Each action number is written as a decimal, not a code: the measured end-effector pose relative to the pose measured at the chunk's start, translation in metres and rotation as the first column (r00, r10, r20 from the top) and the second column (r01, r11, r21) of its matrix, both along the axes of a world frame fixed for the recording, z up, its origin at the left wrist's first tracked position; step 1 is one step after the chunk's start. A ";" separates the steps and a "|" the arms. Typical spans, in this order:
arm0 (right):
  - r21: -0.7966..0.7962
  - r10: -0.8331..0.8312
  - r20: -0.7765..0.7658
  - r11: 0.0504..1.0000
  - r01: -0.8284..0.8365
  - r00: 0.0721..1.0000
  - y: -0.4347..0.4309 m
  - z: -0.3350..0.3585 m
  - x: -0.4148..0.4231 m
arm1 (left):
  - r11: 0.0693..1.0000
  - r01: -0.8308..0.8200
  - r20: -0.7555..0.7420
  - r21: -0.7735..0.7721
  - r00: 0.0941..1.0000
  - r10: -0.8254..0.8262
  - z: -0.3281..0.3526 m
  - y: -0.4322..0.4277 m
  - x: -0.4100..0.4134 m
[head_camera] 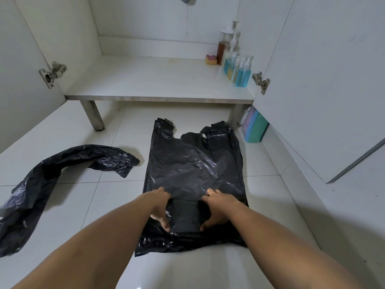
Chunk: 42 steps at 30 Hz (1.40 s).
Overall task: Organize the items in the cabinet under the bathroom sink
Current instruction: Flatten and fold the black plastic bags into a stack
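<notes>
Between curled fingers of left hand [159, 207] and right hand [219, 207], clamped tight: folded black bag bundle [185, 215], atop flat black garbage bag [193, 163].

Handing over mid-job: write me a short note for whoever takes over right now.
Left hand and right hand: both grip the folded black bundle, low on the flat black bag spread on the floor.
Crumpled black bag lies to the left, not folded.
Done: bottles and sponge stand in the cabinet's right rear corner.
Left: finish folding both bags, stow them; the coloured pack sits on the floor by the right door.
</notes>
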State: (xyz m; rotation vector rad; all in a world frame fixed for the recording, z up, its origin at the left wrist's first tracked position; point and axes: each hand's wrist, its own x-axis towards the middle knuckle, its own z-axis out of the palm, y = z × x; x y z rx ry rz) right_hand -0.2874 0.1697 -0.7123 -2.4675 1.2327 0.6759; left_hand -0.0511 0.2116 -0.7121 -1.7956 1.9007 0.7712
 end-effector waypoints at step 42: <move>0.497 -0.528 0.640 0.839 0.223 0.558 -0.051 -0.012 0.285 | 0.668 -0.602 -0.117 -0.438 0.775 0.621 -0.023 0.003 0.168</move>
